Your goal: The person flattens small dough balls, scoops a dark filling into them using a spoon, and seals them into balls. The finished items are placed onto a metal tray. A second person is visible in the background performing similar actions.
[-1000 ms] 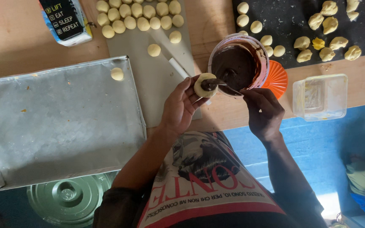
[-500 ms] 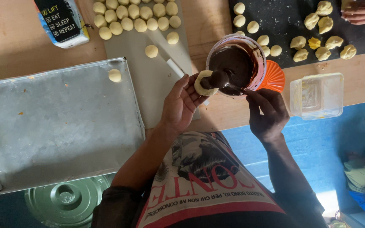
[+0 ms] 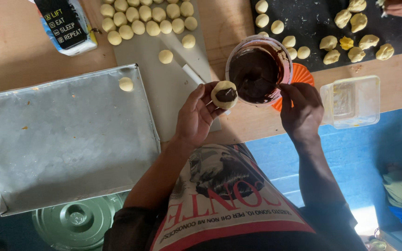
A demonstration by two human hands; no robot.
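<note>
Right now the left hand cups a flattened dough disc w/ a dab of dark chocolate filling in its middle, fingers curled under it, just beside the tub of chocolate. Best to keep the disc level and the dab centred, away from the rim, so edges stay clean for sealing. Right hand rests at the tub's edge, fingers bent; can't tell whether it grips anything. Both forearms reach out over the counter, w/ the metal tray to the left.

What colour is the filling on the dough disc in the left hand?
Dark brown, on the pale yellow dough disc in the left hand; head view.
</note>
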